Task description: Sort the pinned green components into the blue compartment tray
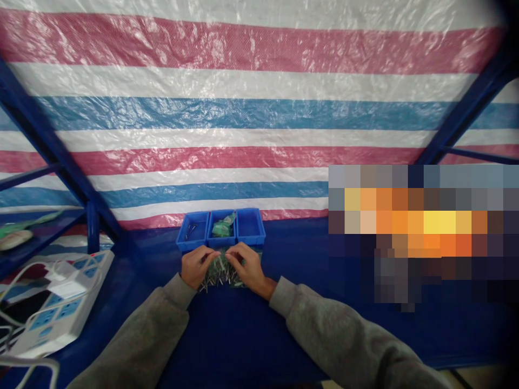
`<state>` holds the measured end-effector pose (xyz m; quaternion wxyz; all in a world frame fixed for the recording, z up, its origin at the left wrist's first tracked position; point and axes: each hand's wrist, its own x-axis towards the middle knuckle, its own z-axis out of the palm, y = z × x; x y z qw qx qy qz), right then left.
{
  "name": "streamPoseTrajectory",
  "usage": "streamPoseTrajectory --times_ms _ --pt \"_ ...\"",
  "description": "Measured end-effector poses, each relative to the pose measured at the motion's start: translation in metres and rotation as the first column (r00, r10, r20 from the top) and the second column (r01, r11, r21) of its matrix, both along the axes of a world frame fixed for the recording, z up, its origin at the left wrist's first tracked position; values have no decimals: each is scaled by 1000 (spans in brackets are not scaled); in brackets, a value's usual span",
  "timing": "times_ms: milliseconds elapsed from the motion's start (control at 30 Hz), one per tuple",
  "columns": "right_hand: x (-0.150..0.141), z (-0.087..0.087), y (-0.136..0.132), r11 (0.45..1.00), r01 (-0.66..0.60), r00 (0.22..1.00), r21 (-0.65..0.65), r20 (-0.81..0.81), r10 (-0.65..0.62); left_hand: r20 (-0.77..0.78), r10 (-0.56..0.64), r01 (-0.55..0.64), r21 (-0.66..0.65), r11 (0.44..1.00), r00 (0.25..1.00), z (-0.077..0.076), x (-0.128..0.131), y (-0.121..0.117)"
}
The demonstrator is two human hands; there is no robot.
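My left hand (pixel 199 266) and my right hand (pixel 246 267) are close together, palms inward, over the blue table. On each, thumb and forefinger are pinched at the tips. Whatever lies between the fingertips is too small to make out. Beneath and between the hands is a heap of thin metal pieces (pixel 221 274), like screws or pins, spread on a greenish clear plastic sheet or bag. Just behind stand three blue bins in a row. A few thin metal pieces lie in the left bin (pixel 182 231); a crumpled green plastic bag (pixel 223 227) sits in the middle one. The right bin (pixel 250 226) is beside it.
A white power strip (pixel 75 302) with plugs and cables lies at the left. Blue metal frame posts (pixel 93 227) rise on both sides. A striped plastic sheet (pixel 243 119) hangs behind the table (pixel 235 340). The right side is pixelated.
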<state>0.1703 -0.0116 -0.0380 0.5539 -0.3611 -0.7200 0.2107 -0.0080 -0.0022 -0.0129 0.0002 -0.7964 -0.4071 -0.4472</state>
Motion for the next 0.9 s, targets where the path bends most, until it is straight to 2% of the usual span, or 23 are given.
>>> streamPoseTrajectory --times_ms 200,467,700,800,900 --pt "1 -2 2 1000 20 1000 1 -8 -20 5 -22 22 12 1000 1000 -2 2 1" --pt "1 -7 6 999 48 999 -4 -22 -48 26 -119 118 33 992 993 0 4 0" --pt "0 -5 6 1000 20 1000 13 -5 -20 87 -98 95 44 995 991 0 5 -1" --pt "0 -4 5 1000 23 1000 18 -20 -22 170 -90 89 10 996 981 -3 3 0" --pt "0 -2 4 999 33 999 7 -32 -33 226 -87 106 -77 991 970 -6 3 1"
